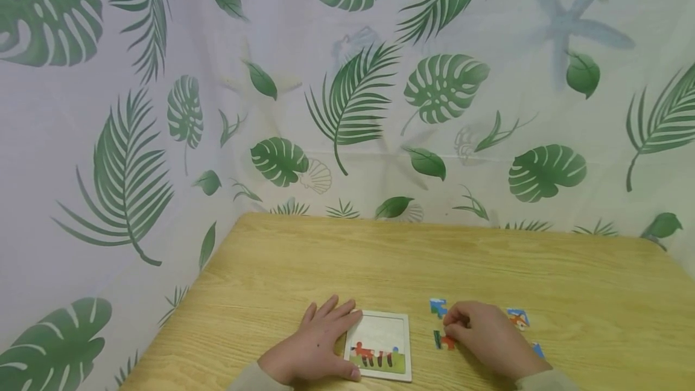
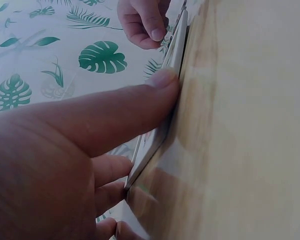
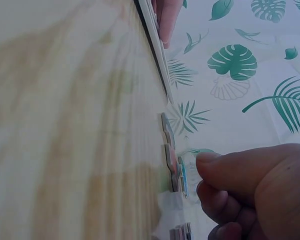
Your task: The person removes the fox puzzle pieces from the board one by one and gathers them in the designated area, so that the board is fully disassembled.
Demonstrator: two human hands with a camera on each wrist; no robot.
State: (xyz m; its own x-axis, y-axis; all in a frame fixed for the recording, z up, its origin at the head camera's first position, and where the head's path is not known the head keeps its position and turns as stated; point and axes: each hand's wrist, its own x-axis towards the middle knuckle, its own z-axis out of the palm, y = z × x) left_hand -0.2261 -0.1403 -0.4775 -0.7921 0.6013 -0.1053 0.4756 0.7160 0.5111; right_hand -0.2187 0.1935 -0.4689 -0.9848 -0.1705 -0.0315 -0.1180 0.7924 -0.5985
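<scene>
A square white-framed jigsaw tray lies on the table, its lower part filled with pieces showing red, black-striped legs and green grass. My left hand is spread at the tray's left side, fingertips over its upper left edge and thumb along the near edge. To the right of the tray, my right hand hovers with fingers curled and thumb close to the forefinger; nothing shows between them. Right below its fingertips is a red and dark green jigsaw piece. A blue and green piece lies just beyond.
An orange and blue jigsaw piece lies right of my right hand, and another blue piece shows beside the wrist. The wooden table ends at a leaf-patterned white curtain behind and on the left.
</scene>
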